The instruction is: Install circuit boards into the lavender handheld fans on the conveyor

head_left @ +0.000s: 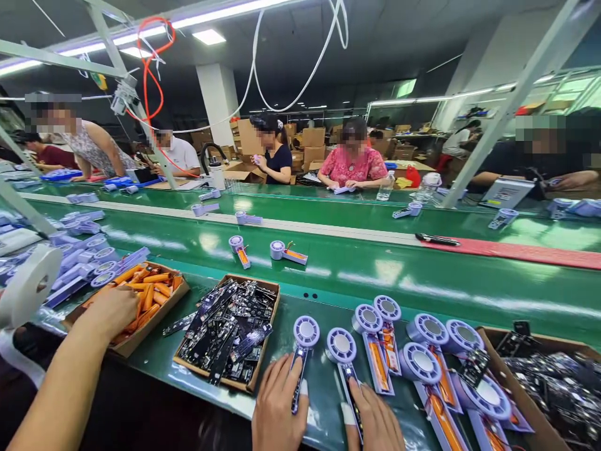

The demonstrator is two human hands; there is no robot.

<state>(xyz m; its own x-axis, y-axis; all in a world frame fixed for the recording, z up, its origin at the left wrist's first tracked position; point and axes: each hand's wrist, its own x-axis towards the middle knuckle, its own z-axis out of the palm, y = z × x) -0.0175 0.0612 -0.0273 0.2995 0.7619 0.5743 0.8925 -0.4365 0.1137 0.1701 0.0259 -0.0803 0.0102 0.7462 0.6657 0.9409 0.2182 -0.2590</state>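
My left hand (280, 404) is closed around the handle of a purple handheld fan (307, 332), its index finger on the dark circuit board in the handle. In my right hand (373, 416) is a second purple fan (341, 346), gripped by the handle, with a circuit board in it. Both thumbs have white tape around them. Just right of my hands lie several open fan bodies with orange batteries (378, 363) in their handles. To the left stands a cardboard box of circuit boards (228, 329).
At the left, a co-worker's hand (110, 310) reaches into a box of orange batteries (157, 291). A second box of boards (554, 376) stands at the right edge. Across the green conveyor belt (366, 263) sit other people. A white tape roll (30, 285) is at far left.
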